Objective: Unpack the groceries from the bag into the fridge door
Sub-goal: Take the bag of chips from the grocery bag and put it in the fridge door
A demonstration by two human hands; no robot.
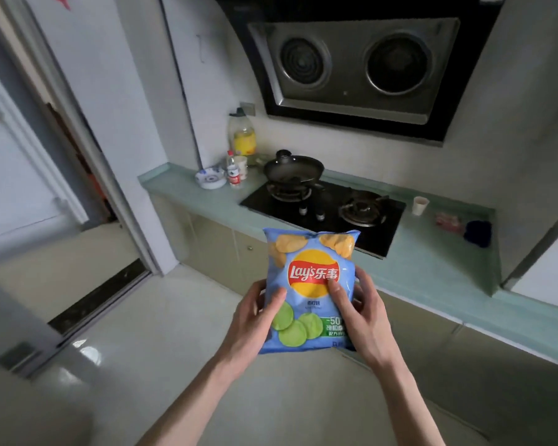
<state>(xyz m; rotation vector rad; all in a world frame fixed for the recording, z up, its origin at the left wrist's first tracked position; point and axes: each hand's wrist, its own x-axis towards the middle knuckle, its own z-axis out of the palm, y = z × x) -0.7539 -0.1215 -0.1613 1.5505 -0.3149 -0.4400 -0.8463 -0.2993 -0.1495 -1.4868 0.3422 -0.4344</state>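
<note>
Kitchen, stove (pixel 322 204) ahead. Left hand (pixel 255 320) and right hand (pixel 361 313) both grip chips bag (pixel 310 284) upright, mid-air. Fridge door not visible; stowing still pending.

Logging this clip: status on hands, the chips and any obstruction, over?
Left hand and right hand both grip chip bag, upright, in the air. No fridge door or grocery bag identifiable. Nothing blocking.
</note>
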